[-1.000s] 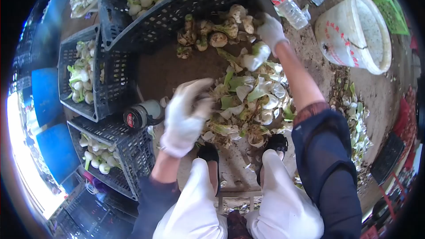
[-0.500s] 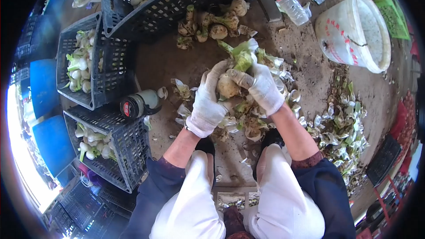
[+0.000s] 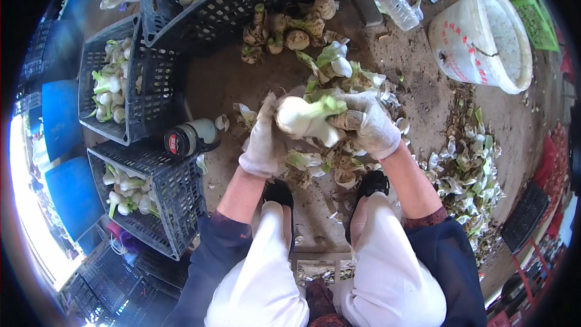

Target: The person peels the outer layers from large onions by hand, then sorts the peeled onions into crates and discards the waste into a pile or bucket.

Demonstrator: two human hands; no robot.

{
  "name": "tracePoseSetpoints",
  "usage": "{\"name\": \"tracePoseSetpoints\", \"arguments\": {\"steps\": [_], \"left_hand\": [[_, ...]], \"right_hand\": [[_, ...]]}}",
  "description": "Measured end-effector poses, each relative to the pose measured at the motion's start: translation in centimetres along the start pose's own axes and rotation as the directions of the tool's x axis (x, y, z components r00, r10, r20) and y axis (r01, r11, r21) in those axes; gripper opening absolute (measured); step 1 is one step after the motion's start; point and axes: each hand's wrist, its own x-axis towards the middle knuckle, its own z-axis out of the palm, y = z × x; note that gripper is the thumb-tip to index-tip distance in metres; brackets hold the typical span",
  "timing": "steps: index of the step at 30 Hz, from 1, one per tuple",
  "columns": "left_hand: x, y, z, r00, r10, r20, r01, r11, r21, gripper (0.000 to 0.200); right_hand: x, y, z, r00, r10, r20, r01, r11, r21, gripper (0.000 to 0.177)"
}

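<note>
Both hands wear pale, soiled work gloves. Between them, above the littered ground, is a white bulb [image 3: 295, 118] with a green stalk pointing right. My right hand [image 3: 368, 122] is closed around the stalk end. At the bulb's root end is my left hand [image 3: 266, 136], seen edge-on; its fingers are partly hidden and blurred, so its grip is unclear. Peeled leaves [image 3: 333, 60] lie just beyond the hands, and more dry peelings [image 3: 346, 172] lie below them. Several unpeeled brownish bulbs [image 3: 298, 39] rest on the ground farther forward.
Black crates [image 3: 134, 136] holding pale bulbs stand at left and front. A jar [image 3: 180, 143] sits on the lower crate. A white bucket [image 3: 451, 48] and plastic bottle [image 3: 393, 3] are at front right. A heap of peelings [image 3: 469, 175] lies at right.
The bulb now shows a smooth white surface instead of its rough brown outside. A green and white leaf piece has left my right hand and lies beyond it. My left hand has turned edge-on.
</note>
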Motion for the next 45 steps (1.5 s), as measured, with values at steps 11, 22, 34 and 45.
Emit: {"name": "tracePoseSetpoints", "arguments": {"steps": [11, 22, 34, 45], "left_hand": [[-2.0, 0.0, -1.0, 0.849, 0.441, 0.29, -0.363, 0.089, 0.928, 0.03], [-11.1, 9.5, -7.3, 0.315, 0.799, -0.512, -0.521, 0.596, 0.611, 0.022], [-7.1, 6.2, -0.4, 0.605, 0.796, 0.01, -0.183, 0.126, 0.975, 0.015], [1.6, -0.4, -5.4, 0.931, 0.366, 0.011, -0.283, 0.701, 0.654, 0.084]], "right_hand": [[1.6, -1.0, 0.8, 0.964, -0.254, 0.081, 0.26, 0.829, -0.495, 0.022], [-0.9, -0.3, 0.0, 0.889, 0.199, 0.413, 0.224, 0.597, -0.77, 0.025], [18.4, 0.3, 0.2, 0.929, -0.358, -0.092, -0.152, -0.144, -0.978, 0.026], [8.7, 1.4, 3.4, 0.952, -0.306, -0.006, 0.094, 0.31, -0.946, 0.04]]}}
